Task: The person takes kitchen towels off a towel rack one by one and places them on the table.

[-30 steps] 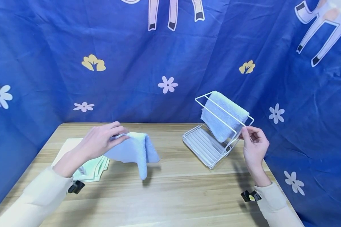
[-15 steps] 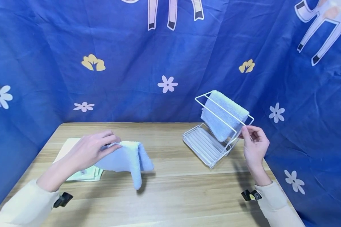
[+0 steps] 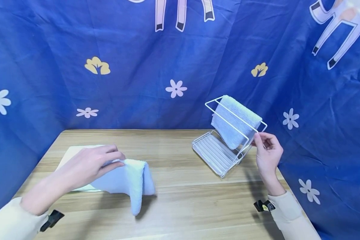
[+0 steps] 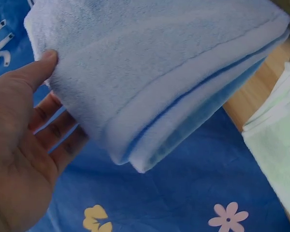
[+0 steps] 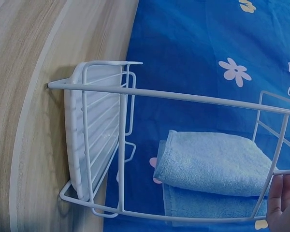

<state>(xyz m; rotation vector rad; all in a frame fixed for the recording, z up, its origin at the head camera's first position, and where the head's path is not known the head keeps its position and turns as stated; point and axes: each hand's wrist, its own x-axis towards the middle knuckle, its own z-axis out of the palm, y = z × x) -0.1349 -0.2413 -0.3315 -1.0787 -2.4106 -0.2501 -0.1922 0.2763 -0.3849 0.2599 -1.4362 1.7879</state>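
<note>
- Head view: the left hand (image 3: pixel 93 165) has its grip closed on one side of the loose cloth (image 3: pixel 134 175), thumb opposing fingers, and holds it folded in the air over the table (image 3: pixel 183 216).
- The cloth's far end droops toward the table, with a shadow just below; whether the tip touches is hard to tell. Best to hold it high enough that the corner does not drag.
- The pale pile (image 3: pixel 73 155) lies on the table, partly behind the left hand; a gentle path past it should leave it undisturbed.
- The right hand (image 3: pixel 268 150) pinches the side of the rack (image 3: pixel 228 122), where the hung cloth (image 3: pixel 234 120) lies over the upper bars. A light hold there should steady the frame without tipping it.
- Left wrist view: the thumb lies on the cloth's upper face, the other fingers behind it. The folded layers part slightly along the far edge, so a pinch through every layer would serve best.
- The pile shows apart from the cloth, across a strip of table.
- Right wrist view: the fingertips are at a bar near the frame's corner, grip closed around it, and the hung cloth is close by; better not to brush it.
</note>
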